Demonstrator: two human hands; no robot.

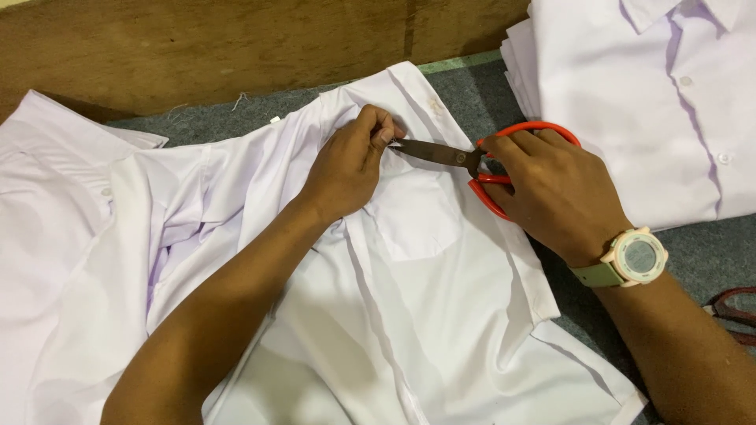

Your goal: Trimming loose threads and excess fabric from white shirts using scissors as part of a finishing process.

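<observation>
A white shirt [425, 315] lies spread out in front of me, with a chest pocket [417, 224] near its middle. My left hand [350, 161] pinches the fabric just above the pocket. My right hand [551, 193] grips red-handled scissors [461, 157], fingers through the loops. The dark blades point left and their tips reach my left fingertips at the pinched cloth. A pale wristwatch with a green strap [634, 260] sits on my right wrist.
A stack of folded white shirts [654, 102] rests at the upper right. More white cloth [55, 205] lies at the left. A brown wooden board [236, 47] runs along the back, above the grey surface [709, 252]. A dark red cord [736, 311] shows at the right edge.
</observation>
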